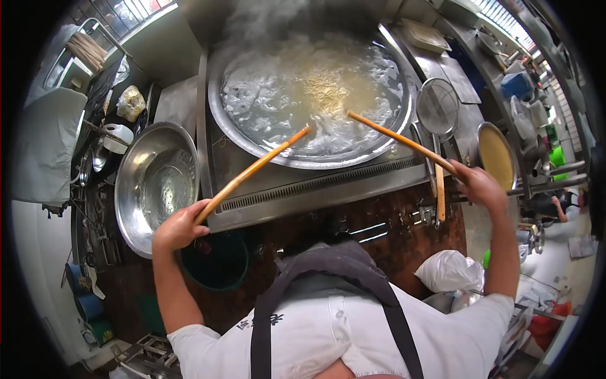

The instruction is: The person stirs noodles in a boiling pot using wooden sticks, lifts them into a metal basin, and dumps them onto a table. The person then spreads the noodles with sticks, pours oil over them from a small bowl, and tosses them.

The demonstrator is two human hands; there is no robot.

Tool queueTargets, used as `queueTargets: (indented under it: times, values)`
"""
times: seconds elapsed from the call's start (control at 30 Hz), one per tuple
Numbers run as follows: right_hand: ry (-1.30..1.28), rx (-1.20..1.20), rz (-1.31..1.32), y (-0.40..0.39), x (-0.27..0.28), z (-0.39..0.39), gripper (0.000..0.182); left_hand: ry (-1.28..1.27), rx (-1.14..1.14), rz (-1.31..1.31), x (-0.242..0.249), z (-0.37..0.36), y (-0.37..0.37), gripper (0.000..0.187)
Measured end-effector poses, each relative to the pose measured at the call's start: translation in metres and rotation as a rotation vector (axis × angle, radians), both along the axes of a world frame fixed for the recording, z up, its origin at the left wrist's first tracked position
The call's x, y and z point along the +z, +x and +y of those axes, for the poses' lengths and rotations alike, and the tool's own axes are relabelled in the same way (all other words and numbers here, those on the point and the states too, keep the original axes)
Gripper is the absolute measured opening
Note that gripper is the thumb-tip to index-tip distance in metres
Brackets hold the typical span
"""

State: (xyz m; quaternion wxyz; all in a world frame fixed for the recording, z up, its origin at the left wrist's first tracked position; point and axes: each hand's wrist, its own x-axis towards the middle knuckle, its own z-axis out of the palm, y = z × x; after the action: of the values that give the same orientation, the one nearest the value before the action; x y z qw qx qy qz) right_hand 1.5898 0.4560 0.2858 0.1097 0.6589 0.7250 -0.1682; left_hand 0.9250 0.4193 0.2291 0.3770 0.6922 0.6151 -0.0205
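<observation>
My left hand (180,227) is wrapped round the near end of a long wooden stick (255,169). A second wooden stick (404,139) is gripped in my right hand (482,186). Both sticks slant inward over a wide round pan (303,162) of foaming, steaming liquid. Their far tips reach the liquid's near side, apart from each other. Pale yellow noodles (325,93) lie in a clump in the middle, just beyond the tips. How deep the tips go is hard to see through the foam.
A large steel basin (134,189) stands left of the stove, near my left forearm. To the right are a wire-mesh strainer (437,106) and a round pan of yellowish contents (496,155). A dark green bucket (218,262) sits below. Another person (558,205) appears far right.
</observation>
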Motion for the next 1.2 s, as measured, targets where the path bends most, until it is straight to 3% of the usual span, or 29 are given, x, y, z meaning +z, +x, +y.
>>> queueTargets:
  times: [0.1,0.2,0.27,0.3,0.33,0.4,0.43,0.47,0.5,0.57,0.77,0.83,0.97,1.07,1.17,1.2]
  values:
    - [-0.021,-0.091,-0.209,0.007,0.041,-0.021,0.059,0.067,0.071,0.068,0.01,0.002,0.008,0.07]
    - [0.055,-0.11,-0.383,-0.004,0.025,-0.001,0.05,0.137,0.035,0.137,-0.011,0.047,0.048,0.078]
    - [0.055,-0.1,-0.37,0.008,-0.022,0.032,0.046,0.278,-0.026,0.149,-0.056,0.085,0.076,0.046]
    - [0.054,-0.091,-0.361,0.013,-0.052,0.052,0.045,0.289,-0.039,0.14,-0.081,0.107,0.091,0.039]
    - [0.065,-0.117,-0.292,0.007,-0.073,0.071,0.043,0.294,-0.042,0.111,-0.112,0.131,0.109,0.04]
    - [0.075,-0.215,-0.13,0.013,-0.139,0.115,0.053,0.266,-0.055,0.103,-0.159,0.167,0.146,0.06]
    - [0.084,-0.297,-0.029,0.021,-0.175,0.141,0.062,0.189,-0.106,0.153,-0.154,0.184,0.169,0.048]
    - [0.075,-0.34,0.056,0.016,-0.189,0.16,0.068,-0.072,-0.017,0.149,-0.143,0.206,0.192,0.04]
    - [0.069,-0.378,0.143,0.003,-0.199,0.182,0.075,-0.022,-0.031,0.157,-0.156,0.222,0.206,0.039]
    - [0.073,-0.354,0.19,-0.009,-0.226,0.226,0.07,0.076,-0.062,0.173,-0.187,0.246,0.226,0.036]
    - [0.17,-0.123,0.22,-0.032,-0.306,0.346,0.047,0.174,-0.089,0.205,-0.19,0.327,0.269,0.028]
    - [0.195,-0.051,0.152,-0.039,-0.304,0.373,0.041,0.086,-0.005,0.212,-0.169,0.342,0.283,0.029]
    - [0.229,-0.08,0.179,-0.047,-0.265,0.378,0.053,-0.141,0.009,0.246,-0.131,0.327,0.286,0.033]
    - [0.24,-0.154,0.256,-0.044,-0.234,0.338,0.074,-0.054,-0.108,0.234,-0.155,0.298,0.252,0.047]
    - [0.244,-0.147,0.204,-0.026,-0.222,0.289,0.078,-0.122,-0.115,0.203,-0.146,0.255,0.231,0.07]
    - [0.26,-0.123,0.202,-0.021,-0.214,0.268,0.071,-0.035,-0.16,0.183,-0.166,0.244,0.216,0.073]
